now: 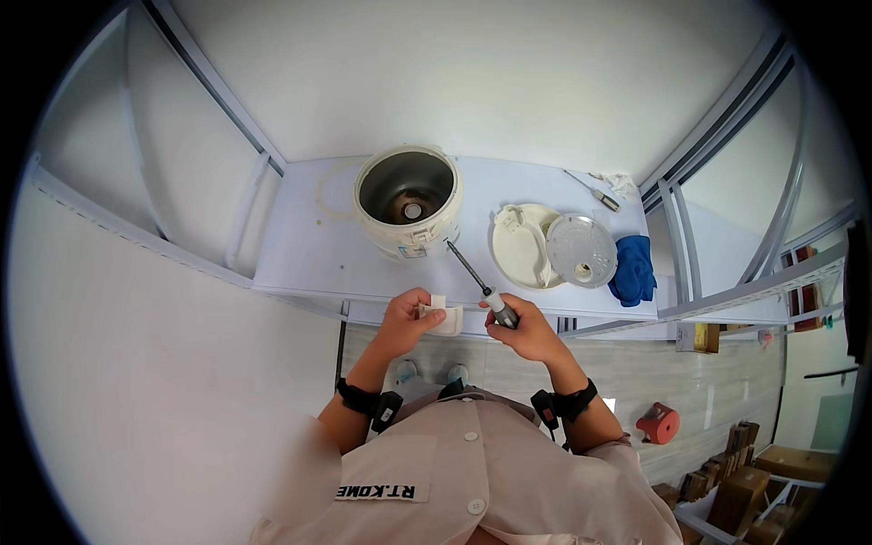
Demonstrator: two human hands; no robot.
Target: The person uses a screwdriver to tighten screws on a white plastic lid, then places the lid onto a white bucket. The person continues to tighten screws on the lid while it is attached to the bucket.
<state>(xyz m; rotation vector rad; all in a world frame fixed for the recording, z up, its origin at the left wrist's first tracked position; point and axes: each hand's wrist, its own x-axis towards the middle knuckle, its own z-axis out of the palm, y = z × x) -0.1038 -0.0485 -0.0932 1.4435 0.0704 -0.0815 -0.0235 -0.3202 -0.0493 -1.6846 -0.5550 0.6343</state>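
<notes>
The right hand (527,331) grips a screwdriver (474,282), tip near the cooker (408,200). The left hand (404,320) pinches a small white part (445,320) over the desk (309,245) edge. A loosened pinch could probably drop the part to the floor.

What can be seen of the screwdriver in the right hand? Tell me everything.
The screwdriver has a long, thin dark metal shaft and a grey handle with a pale band where the shaft begins. The right hand grips the handle, so most of it is hidden. It slants up and to the left, tip toward the base of the open cream rice cooker on the white table. Whether the tip touches anything cannot be told.
</notes>
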